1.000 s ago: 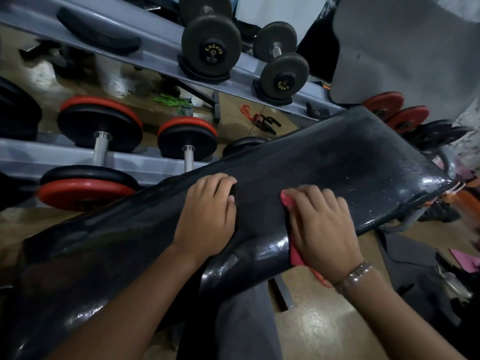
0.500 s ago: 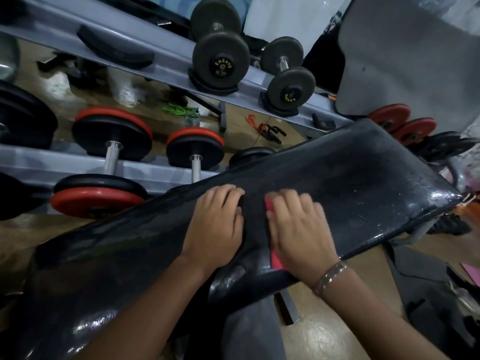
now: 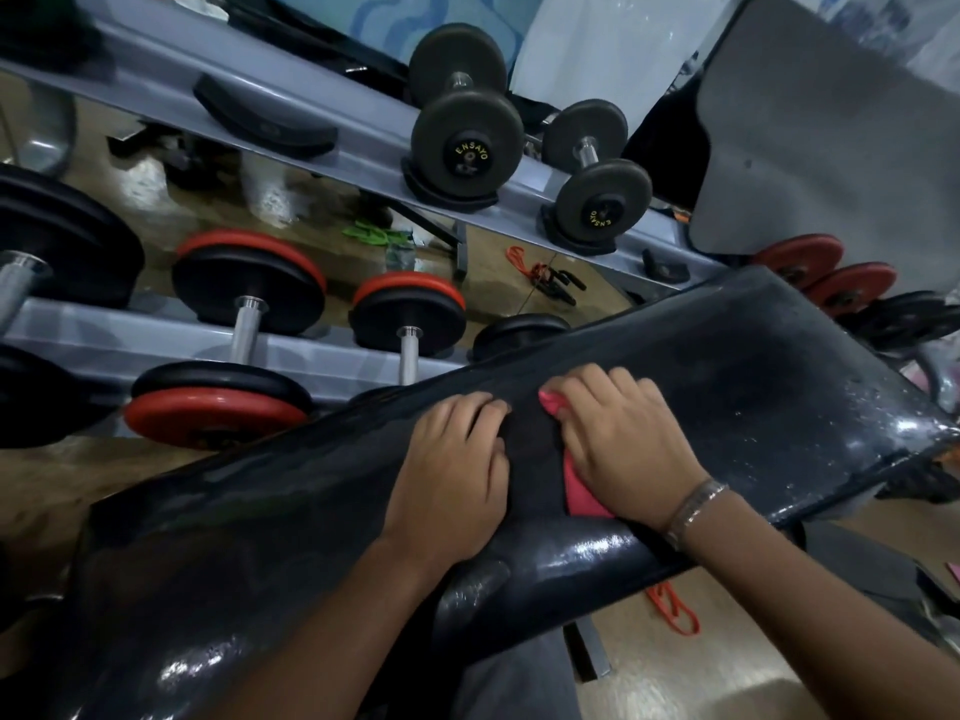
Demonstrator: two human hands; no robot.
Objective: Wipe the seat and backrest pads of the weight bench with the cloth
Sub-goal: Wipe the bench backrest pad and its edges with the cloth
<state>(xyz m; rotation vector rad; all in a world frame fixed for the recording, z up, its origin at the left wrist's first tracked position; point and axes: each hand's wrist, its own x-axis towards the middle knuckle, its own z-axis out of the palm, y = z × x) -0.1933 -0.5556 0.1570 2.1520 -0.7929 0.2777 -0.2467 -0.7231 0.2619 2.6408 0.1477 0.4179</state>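
Observation:
The weight bench runs across the view as two glossy black pads: one pad (image 3: 769,387) reaches to the right, the other pad (image 3: 218,553) to the lower left, with a seam between them. My right hand (image 3: 623,444) lies flat on the right pad near the seam and presses a pink cloth (image 3: 579,493) against it. Most of the cloth is hidden under the palm. Just left of the seam, my left hand (image 3: 452,475) rests palm down on the other pad, fingers together, holding nothing.
A grey two-tier dumbbell rack (image 3: 322,350) stands right behind the bench with black-and-red dumbbells (image 3: 244,324) below and dark round dumbbells (image 3: 467,132) above. A grey mat (image 3: 831,148) hangs at the upper right. A red band (image 3: 670,610) lies on the floor under the bench.
My right hand slid the cloth leftwards along the pad towards the seam, ending close beside my left hand. The left hand stayed put; the camera tilted down a little.

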